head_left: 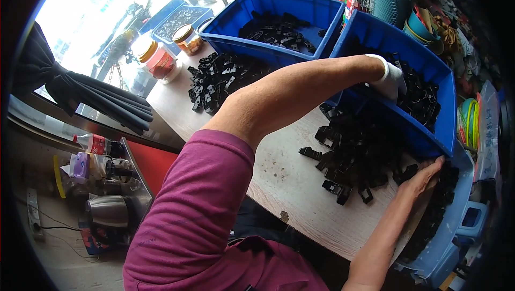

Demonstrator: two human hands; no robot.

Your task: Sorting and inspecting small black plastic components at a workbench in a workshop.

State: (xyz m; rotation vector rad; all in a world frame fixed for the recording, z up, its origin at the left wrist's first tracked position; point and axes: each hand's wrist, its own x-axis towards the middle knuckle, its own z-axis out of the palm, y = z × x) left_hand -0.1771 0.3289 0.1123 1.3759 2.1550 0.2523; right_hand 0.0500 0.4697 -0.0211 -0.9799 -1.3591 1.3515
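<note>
Head view: the gloved left hand [390, 80] is inside a blue bin [370, 36], the bare right hand [421, 178] at its near corner.
Black buckles [421, 98] lie in that bin and in heaps on the table, probably kept within easy reach. The left fingers are hidden, so I cannot tell whether they grasp anything; the right fingers lie along the corner, perhaps steadying it, their grip unclear. The pale table [300, 221] is stained; jars [161, 64] stand near a bright window [102, 28] with a dark curtain [88, 93].

Pale table [289, 205]: black plastic parts [348, 154], blue bins [263, 47].
</note>
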